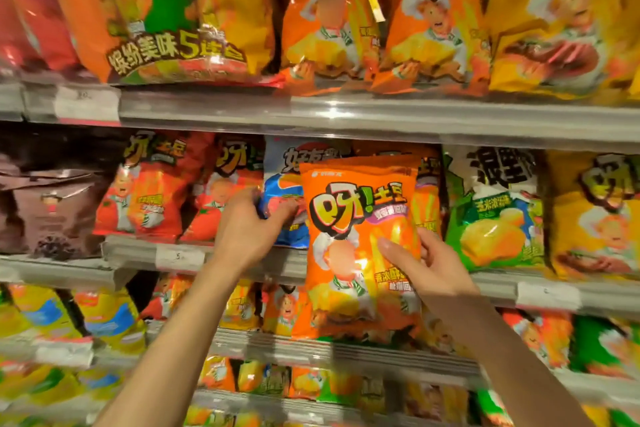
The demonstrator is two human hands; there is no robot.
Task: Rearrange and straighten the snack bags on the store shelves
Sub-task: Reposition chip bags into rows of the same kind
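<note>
An orange snack bag [360, 218] hangs upright in front of the middle shelf [138, 250], clear of the row. My right hand [426, 263] grips its right edge, thumb across the front and fingers behind. To its left, my left hand [249, 222] holds the left side of a blue and white bag [287, 184] that stands on the middle shelf, partly hidden behind the orange bag. Red bags [149, 191] of the same brand stand left of the blue one.
A green and white bag [495, 218] and a yellow bag [595, 218] stand to the right on the middle shelf, a brown bag [52, 201] at far left. The upper shelf [311, 111] carries large orange and yellow bags. Lower shelves hold several small bags.
</note>
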